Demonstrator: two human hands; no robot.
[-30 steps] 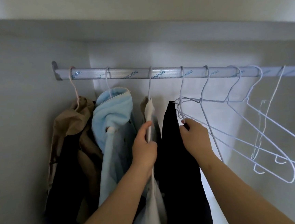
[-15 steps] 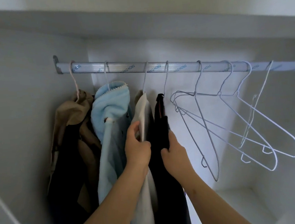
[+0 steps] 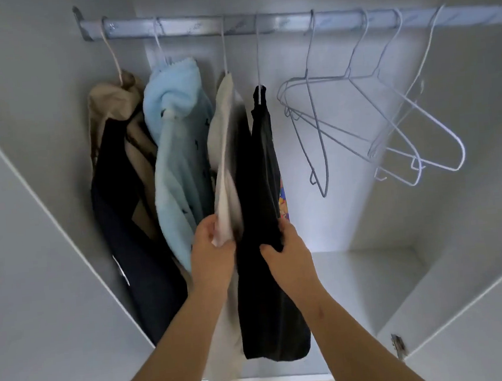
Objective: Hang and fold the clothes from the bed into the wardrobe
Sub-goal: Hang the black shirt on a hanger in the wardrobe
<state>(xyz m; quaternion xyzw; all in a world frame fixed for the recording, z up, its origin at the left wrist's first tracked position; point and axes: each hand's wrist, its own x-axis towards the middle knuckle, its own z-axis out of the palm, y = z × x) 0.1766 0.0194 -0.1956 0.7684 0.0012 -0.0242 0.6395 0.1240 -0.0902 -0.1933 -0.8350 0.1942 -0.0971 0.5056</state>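
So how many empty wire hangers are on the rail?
4, all on the rail right of the black garment: one hanger nearest it, then a second, third and fourth tangled farther right. The tangle may hide another.

Hung from the silver rail (image 3: pixel 283 24) are seen a tan jacket (image 3: pixel 109 111), a dark-flecked pale blue fleece (image 3: pixel 178 142), a white garment (image 3: pixel 223 126) and a black garment (image 3: pixel 259 195).

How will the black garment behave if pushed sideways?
Probably floppy: the black garment drapes in long folds and bunches where the right hand grips it. Likely swings freely, hanging from one thin hanger hook on the rail.
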